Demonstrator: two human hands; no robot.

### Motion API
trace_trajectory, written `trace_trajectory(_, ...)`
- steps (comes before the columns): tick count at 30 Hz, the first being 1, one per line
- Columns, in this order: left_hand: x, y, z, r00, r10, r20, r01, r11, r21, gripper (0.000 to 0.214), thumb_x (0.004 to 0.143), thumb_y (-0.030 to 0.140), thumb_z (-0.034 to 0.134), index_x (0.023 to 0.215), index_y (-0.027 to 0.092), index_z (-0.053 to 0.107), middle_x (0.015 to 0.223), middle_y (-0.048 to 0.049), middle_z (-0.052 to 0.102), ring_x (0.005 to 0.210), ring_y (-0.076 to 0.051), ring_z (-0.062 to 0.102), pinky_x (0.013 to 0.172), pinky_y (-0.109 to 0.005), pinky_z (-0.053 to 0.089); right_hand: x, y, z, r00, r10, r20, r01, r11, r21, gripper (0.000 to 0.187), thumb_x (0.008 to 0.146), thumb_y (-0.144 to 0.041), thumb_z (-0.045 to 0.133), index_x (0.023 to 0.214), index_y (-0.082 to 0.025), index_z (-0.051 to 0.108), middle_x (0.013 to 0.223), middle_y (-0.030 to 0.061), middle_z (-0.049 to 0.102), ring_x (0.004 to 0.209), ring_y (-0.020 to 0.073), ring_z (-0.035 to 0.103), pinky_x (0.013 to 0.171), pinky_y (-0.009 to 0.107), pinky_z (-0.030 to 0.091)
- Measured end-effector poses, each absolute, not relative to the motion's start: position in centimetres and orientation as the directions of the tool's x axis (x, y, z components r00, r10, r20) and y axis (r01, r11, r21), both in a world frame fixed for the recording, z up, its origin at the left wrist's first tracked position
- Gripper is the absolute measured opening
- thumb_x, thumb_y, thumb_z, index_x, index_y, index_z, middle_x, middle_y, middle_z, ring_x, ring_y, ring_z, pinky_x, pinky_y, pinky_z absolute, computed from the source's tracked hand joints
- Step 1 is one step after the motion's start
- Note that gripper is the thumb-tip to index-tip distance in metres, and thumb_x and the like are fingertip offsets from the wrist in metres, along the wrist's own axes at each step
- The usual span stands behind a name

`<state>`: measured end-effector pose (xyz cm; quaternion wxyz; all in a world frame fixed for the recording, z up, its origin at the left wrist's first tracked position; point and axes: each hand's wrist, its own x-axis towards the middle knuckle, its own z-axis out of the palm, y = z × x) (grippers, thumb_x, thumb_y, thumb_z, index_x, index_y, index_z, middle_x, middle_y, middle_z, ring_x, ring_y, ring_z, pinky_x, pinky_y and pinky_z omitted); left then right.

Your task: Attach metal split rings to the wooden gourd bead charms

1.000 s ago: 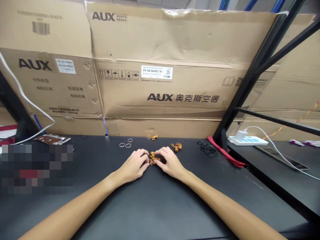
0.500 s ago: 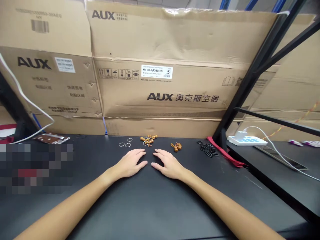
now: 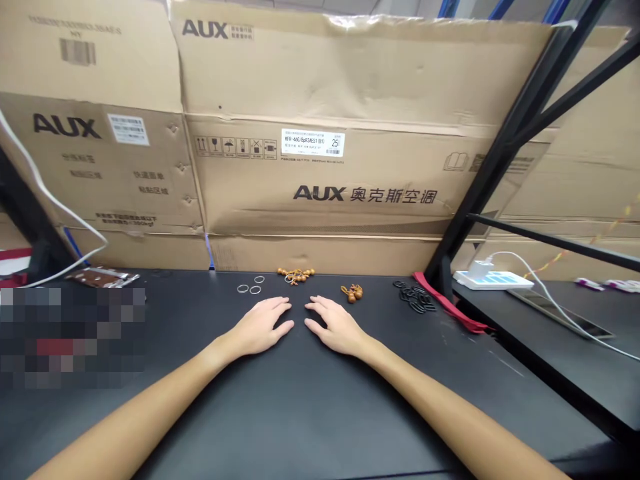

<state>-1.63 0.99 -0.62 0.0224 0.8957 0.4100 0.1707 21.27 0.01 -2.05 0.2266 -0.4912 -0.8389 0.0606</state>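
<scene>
- Left hand (image 3: pixel 259 327) and right hand (image 3: pixel 336 327) rest flat on the worktop (image 3: pixel 320 407), fingers (image 3: pixel 275 305) loosely apart, holding nothing.
- Wooden bead cluster (image 3: pixel 295 274) lies just ahead, between the hands.
- Gourd-shaped bead charm (image 3: pixel 352 292) sits beside the right hand; metal rings (image 3: pixel 251 287) lie ahead of the left.

Tangled brown bead charm (image 3: pixel 295 275), lying flat

Left hand (image 3: pixel 260 327) and right hand (image 3: pixel 336 327) rest open on a black table (image 3: pixel 300 413) near brown beads (image 3: pixel 295 275).
</scene>
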Motion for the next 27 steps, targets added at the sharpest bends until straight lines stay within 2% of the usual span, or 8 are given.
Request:
trace_trajectory(4, -1.6, 1.1, -0.7, 0.614, 0.730, 0.301, 0.718, -0.675, 0.172, 0.043, 0.095, 0.040, 0.040, 0.127, 0.017, 0.055, 0.137, -0.0101, 0.051, 0.129, -0.024, 0.044, 0.109, -0.041, 0.035, 20.9, 0.1, -1.9, -0.346, 0.886, 0.309, 0.832, 0.442, -0.336, 0.048, 0.089, -0.049, 0.050, 0.126, -0.019, 0.056, 0.139, 0.0122, 0.048, 0.131, 0.0266, 0.040, 0.109, 0.045, 0.033)
trace_trajectory(7, -1.7, 1.2, -0.7, 0.614, 0.733, 0.292, 0.719, -0.672, 0.178, 0.040, 0.095, 0.034, 0.038, 0.127, 0.016, 0.055, 0.138, -0.0097, 0.051, 0.129, -0.024, 0.045, 0.109, -0.041, 0.035, 21.0, -0.4, -1.4, -0.442, 0.871, 0.214, 0.811, 0.490, -0.319, 0.085, 0.071, -0.071, 0.058, 0.137, -0.019, 0.046, 0.148, 0.0137, 0.035, 0.139, 0.0342, 0.025, 0.112, 0.052, 0.023)
trace_trajectory(9, -1.7, 1.2, -0.7, 0.608, 0.737, 0.294, 0.720, -0.668, 0.186, 0.040, 0.095, 0.032, 0.037, 0.128, 0.016, 0.054, 0.138, -0.0091, 0.051, 0.128, -0.023, 0.045, 0.109, -0.041, 0.035, 21.1, -0.7, -1.0, -0.503, 0.847, 0.174, 0.785, 0.531, -0.318, 0.096, 0.066, -0.077, 0.057, 0.141, -0.020, 0.040, 0.152, 0.0128, 0.028, 0.140, 0.0357, 0.019, 0.114, 0.054, 0.017)
trace_trajectory(12, -1.7, 1.3, -0.8, 0.605, 0.734, 0.307, 0.715, -0.671, 0.196, 0.039, 0.095, 0.032, 0.038, 0.127, 0.017, 0.055, 0.137, -0.0088, 0.052, 0.128, -0.023, 0.046, 0.109, -0.040, 0.035, 21.2, -0.8, -0.9, -0.508, 0.844, 0.171, 0.778, 0.535, -0.330, 0.082, 0.077, -0.073, 0.049, 0.140, -0.022, 0.041, 0.151, 0.0108, 0.029, 0.140, 0.0331, 0.021, 0.114, 0.053, 0.016)
trace_trajectory(15, -1.6, 1.3, -0.9, 0.608, 0.729, 0.315, 0.713, -0.676, 0.186, 0.039, 0.094, 0.031, 0.039, 0.126, 0.016, 0.056, 0.136, -0.0091, 0.053, 0.127, -0.023, 0.046, 0.109, -0.040, 0.035, 21.3, -0.5, -1.3, -0.491, 0.846, 0.210, 0.780, 0.534, -0.326, 0.056, 0.092, -0.056, 0.039, 0.137, -0.023, 0.046, 0.149, 0.0090, 0.035, 0.140, 0.0288, 0.026, 0.114, 0.051, 0.018)
trace_trajectory(17, -1.6, 1.3, -1.0, 0.610, 0.725, 0.319, 0.715, -0.678, 0.173, 0.039, 0.095, 0.031, 0.038, 0.126, 0.017, 0.056, 0.136, -0.0090, 0.053, 0.127, -0.023, 0.047, 0.109, -0.040, 0.035, 21.3, -0.3, -1.6, -0.483, 0.844, 0.231, 0.784, 0.535, -0.316, 0.047, 0.095, -0.046, 0.037, 0.135, -0.023, 0.048, 0.148, 0.0085, 0.037, 0.139, 0.0271, 0.028, 0.114, 0.049, 0.019)
trace_trajectory(23, -1.6, 1.3, -1.1, 0.611, 0.726, 0.315, 0.720, -0.675, 0.160, 0.040, 0.095, 0.032, 0.038, 0.127, 0.017, 0.055, 0.137, -0.0086, 0.052, 0.127, -0.023, 0.046, 0.109, -0.039, 0.036, 21.4, -0.3, -1.7, -0.491, 0.835, 0.249, 0.774, 0.550, -0.315, 0.056, 0.089, -0.056, 0.047, 0.134, -0.023, 0.049, 0.147, 0.0097, 0.038, 0.138, 0.0291, 0.029, 0.113, 0.050, 0.021)
trace_trajectory(27, -1.7, 1.3, -1.0, 0.610, 0.722, 0.326, 0.713, -0.680, 0.171, 0.039, 0.095, 0.034, 0.038, 0.126, 0.018, 0.055, 0.137, -0.0085, 0.052, 0.127, -0.023, 0.046, 0.109, -0.039, 0.036, 21.4, -0.4, -1.5, -0.497, 0.830, 0.255, 0.771, 0.556, -0.310, 0.056, 0.089, -0.057, 0.045, 0.134, -0.023, 0.049, 0.147, 0.0107, 0.038, 0.137, 0.0291, 0.031, 0.113, 0.050, 0.022)
